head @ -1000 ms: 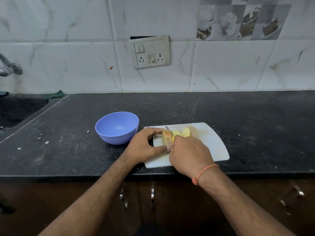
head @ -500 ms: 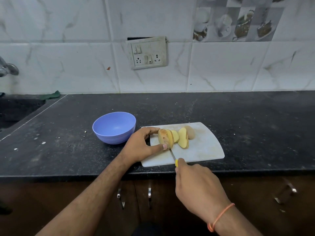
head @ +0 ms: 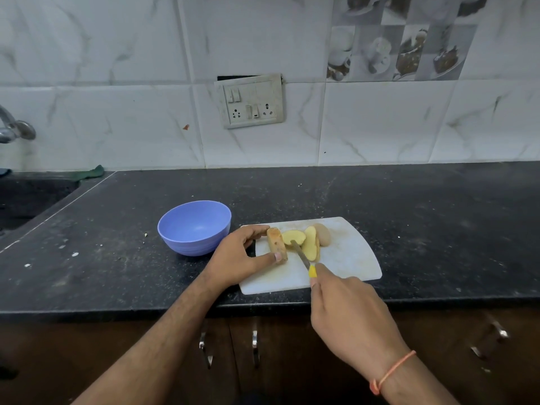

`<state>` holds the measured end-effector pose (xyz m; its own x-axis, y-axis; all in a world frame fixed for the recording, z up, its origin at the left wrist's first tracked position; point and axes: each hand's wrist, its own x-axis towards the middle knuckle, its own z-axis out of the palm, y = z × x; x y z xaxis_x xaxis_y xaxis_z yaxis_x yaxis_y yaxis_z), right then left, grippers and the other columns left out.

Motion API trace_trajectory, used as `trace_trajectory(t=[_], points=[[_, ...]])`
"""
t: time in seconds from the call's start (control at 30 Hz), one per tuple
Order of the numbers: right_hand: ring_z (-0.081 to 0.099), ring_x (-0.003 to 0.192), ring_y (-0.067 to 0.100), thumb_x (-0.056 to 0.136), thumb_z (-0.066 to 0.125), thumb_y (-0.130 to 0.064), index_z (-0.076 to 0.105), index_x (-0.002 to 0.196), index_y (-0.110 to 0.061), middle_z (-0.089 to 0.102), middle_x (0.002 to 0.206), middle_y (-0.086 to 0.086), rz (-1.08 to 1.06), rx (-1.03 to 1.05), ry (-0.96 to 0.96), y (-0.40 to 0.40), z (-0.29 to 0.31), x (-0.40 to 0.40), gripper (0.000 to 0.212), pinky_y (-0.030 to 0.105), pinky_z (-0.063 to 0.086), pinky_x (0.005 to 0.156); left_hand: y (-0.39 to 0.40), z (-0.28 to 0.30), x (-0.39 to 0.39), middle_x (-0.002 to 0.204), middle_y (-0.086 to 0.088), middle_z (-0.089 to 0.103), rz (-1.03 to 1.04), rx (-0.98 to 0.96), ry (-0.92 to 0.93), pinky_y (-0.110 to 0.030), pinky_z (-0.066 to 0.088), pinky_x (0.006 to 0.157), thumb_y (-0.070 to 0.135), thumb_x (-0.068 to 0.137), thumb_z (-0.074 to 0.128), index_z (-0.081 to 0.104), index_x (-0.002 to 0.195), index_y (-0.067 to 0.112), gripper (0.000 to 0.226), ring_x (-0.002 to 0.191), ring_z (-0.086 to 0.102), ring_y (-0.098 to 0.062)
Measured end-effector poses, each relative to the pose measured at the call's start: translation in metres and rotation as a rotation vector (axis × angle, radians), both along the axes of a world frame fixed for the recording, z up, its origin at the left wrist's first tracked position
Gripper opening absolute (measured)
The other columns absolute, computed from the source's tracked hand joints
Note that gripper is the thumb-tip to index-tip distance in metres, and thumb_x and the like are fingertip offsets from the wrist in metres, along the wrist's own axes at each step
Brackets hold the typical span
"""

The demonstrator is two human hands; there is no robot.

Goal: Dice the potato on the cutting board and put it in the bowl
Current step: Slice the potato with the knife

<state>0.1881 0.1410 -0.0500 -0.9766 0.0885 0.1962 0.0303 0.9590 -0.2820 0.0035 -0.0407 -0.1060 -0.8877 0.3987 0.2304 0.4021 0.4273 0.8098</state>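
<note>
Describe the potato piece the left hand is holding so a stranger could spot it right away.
Find the white cutting board on the black counter, right of the blue bowl. At its left end, the left hand pinches the potato end piece. Unlike the yellow slices lying beside it, its brown skin shows.

Dim, even indoor light with soft shadows; wide-angle bending curves the edges, and mild blur softens everything throughout.
</note>
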Motion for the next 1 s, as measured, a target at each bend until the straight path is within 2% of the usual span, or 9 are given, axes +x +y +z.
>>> trace_trajectory(t=[0.13,0.27,0.37,0.5,0.67,0.83,0.9,1.0], points=[[0.05,0.063,0.011,0.11,0.028,-0.036,0.046,0.114,-0.026,0.054,0.075,-0.006,-0.006,0.001,0.043,-0.009,0.011,-0.015,0.021,0.03,0.03,0.048,0.001,0.001,0.0,0.135,0.021,0.067,0.012,0.003,0.002,-0.03,0.049,0.115,0.05,0.077,0.088,0.065,0.141,0.032,0.07,0.128,0.06,0.005],[0.051,0.066,0.016,0.108,0.034,-0.028,0.047,0.109,-0.023,0.049,0.073,-0.005,-0.008,0.006,0.043,-0.017,0.012,-0.03,0.014,0.033,0.032,0.051,0.002,0.002,0.001,0.135,0.021,0.068,0.023,0.014,-0.019,-0.027,0.048,0.115,0.062,0.068,0.085,0.066,0.141,0.031,0.081,0.128,0.059,0.005],[0.052,0.07,0.021,0.106,0.037,-0.025,0.05,0.128,-0.018,0.045,0.076,-0.004,-0.023,0.014,0.044,-0.02,0.008,-0.041,0.026,0.032,0.03,0.05,0.001,0.001,0.0,0.134,0.021,0.068,0.028,0.014,-0.028,-0.027,0.048,0.114,0.054,0.072,0.089,0.067,0.139,0.03,0.075,0.127,0.06,0.007],[0.053,0.074,0.021,0.106,0.037,-0.027,0.049,0.138,-0.017,0.052,0.087,-0.001,-0.026,0.029,0.043,-0.022,0.005,-0.053,0.034,0.028,0.025,0.049,0.001,0.0,-0.001,0.132,0.022,0.069,0.028,0.029,-0.035,-0.025,0.049,0.112,0.067,0.061,0.084,0.068,0.136,0.031,0.085,0.124,0.06,0.009],[0.059,0.078,0.022,0.107,0.036,-0.029,0.054,0.117,-0.019,0.06,0.089,0.002,-0.019,0.02,0.025,-0.022,0.005,-0.063,0.023,0.032,0.033,0.054,-0.001,-0.001,-0.003,0.132,0.02,0.069,0.02,0.036,-0.048,-0.029,0.049,0.114,0.068,0.06,0.085,0.069,0.134,0.031,0.084,0.125,0.061,0.007],[0.047,0.073,0.02,0.107,0.037,-0.029,0.046,0.098,-0.021,0.047,0.077,-0.004,0.007,-0.013,0.001,-0.024,0.009,-0.074,0.015,0.029,0.023,0.049,0.0,-0.001,-0.003,0.13,0.019,0.07,0.009,0.059,-0.036,-0.029,0.05,0.113,0.063,0.062,0.083,0.07,0.13,0.032,0.076,0.123,0.062,0.008],[0.049,0.077,0.024,0.106,0.038,-0.027,0.045,0.096,-0.02,0.041,0.074,-0.005,0.015,-0.012,-0.014,-0.024,0.011,-0.077,0.014,0.033,0.023,0.051,0.001,-0.003,-0.003,0.13,0.019,0.07,0.012,0.054,-0.029,-0.029,0.05,0.113,0.064,0.063,0.082,0.07,0.13,0.031,0.076,0.123,0.062,0.007],[0.056,0.093,0.031,0.104,0.039,-0.023,0.051,0.097,-0.02,0.048,0.082,-0.004,0.043,-0.014,-0.074,-0.02,0.01,-0.075,0.014,0.034,0.03,0.06,0.001,-0.004,-0.004,0.132,0.018,0.068,0.022,0.035,-0.018,-0.031,0.05,0.113,0.067,0.063,0.082,0.068,0.133,0.029,0.081,0.125,0.061,0.006]])
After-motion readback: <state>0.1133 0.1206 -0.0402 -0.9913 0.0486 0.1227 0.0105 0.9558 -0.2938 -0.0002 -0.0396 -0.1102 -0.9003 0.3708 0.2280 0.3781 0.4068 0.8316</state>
